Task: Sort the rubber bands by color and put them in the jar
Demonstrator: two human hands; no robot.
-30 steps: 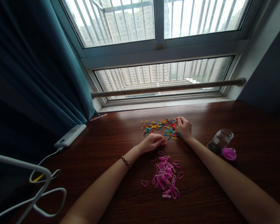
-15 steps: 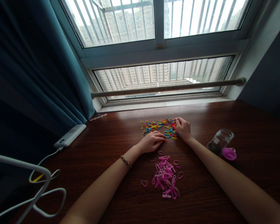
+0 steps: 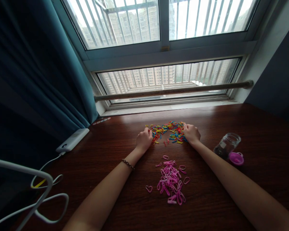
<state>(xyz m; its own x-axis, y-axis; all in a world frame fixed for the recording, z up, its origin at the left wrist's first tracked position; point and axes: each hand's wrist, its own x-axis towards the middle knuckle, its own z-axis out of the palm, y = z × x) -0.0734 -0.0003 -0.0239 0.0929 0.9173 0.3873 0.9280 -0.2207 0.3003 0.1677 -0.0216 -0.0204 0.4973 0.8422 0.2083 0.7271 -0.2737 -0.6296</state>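
Note:
A loose ring of small red, yellow and blue rubber bands (image 3: 174, 130) lies on the dark wooden table. At its left edge is my left hand (image 3: 144, 139), fingers curled in and fingertips touching the bands. My right hand (image 3: 192, 133) is closed at the ring's right edge, fingertips against the bands there. Whatever either hand pinches is hidden or too small to make out. Two small red bands (image 3: 166, 142) lie apart at the ring's near side. Closer to me is a heap of pink rubber bands (image 3: 170, 178), with several strays around it.
To the right, a clear glass jar (image 3: 227, 146) lies tilted beside a pink lid (image 3: 236, 158). A white power bank (image 3: 72, 140) with a white cable sits at the left by the blue curtain (image 3: 69, 96). Beyond the table (image 3: 207, 117) is a barred window.
My left hand has moved left and away from the ring's near opening to its left edge, uncovering red bands there. My right hand has shifted slightly right.

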